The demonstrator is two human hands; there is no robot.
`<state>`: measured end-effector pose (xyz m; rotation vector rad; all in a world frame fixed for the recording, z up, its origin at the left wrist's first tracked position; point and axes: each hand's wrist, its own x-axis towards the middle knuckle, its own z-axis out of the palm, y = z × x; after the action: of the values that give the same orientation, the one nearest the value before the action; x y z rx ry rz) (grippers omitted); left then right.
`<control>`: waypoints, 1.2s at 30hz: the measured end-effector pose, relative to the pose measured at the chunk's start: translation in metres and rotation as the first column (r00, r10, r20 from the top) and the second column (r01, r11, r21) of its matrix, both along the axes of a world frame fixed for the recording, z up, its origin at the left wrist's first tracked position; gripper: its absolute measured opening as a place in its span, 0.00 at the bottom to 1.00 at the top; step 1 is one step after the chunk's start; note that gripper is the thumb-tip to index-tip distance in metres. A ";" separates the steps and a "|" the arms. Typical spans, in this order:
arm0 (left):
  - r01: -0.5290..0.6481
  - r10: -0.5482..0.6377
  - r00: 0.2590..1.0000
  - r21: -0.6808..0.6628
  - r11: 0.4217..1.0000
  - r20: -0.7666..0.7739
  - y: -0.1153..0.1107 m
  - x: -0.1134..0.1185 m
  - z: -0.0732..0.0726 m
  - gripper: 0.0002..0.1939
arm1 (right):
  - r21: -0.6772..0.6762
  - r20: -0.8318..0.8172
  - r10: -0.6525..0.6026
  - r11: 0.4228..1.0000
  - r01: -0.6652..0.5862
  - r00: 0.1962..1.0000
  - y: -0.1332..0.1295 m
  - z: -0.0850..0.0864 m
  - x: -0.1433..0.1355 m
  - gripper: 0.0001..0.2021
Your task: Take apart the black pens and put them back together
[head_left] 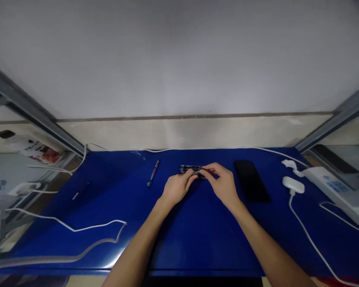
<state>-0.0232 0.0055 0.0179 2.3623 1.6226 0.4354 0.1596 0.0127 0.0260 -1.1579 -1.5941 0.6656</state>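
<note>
Several dark pens [191, 166] lie side by side, roughly left to right, near the middle of the blue table [197, 231]. My left hand [177, 186] has its fingers closed on the left part of the bunch. On the right end, my right hand [223, 181] pinches the pens between thumb and fingers. Both hands' fingertips nearly meet and hide part of the pens. A separate pen [153, 173] lies slanted to the left of my left hand. Farther left is another dark pen [81, 191] with a light end.
A black phone [251, 181] lies right of my right hand. Beyond it are a white earbud case [293, 185] on a cable and a white power strip [336, 191]. White cables [86, 228] cross the left side. A bottle [32, 147] lies beyond the left frame bar.
</note>
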 end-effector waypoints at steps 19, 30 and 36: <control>-0.074 0.075 0.992 0.020 0.997 -0.103 -0.005 0.007 0.008 0.23 | 0.199 0.030 -0.079 0.977 0.071 0.996 -0.003 -0.001 -0.005 0.05; -0.026 0.032 0.995 0.063 0.998 -0.090 -0.009 0.007 0.010 0.23 | 0.290 -0.001 -0.172 0.943 0.164 0.985 -0.007 0.002 -0.005 0.03; 0.017 -0.008 0.993 0.073 0.997 -0.121 -0.010 0.010 0.009 0.23 | 0.285 -0.308 -0.181 0.919 0.273 0.934 -0.055 0.051 -0.026 0.04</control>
<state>-0.0132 -0.0046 0.0273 2.4968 1.6690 0.3623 0.1337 -0.0428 0.0775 -0.9414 -1.2493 0.3725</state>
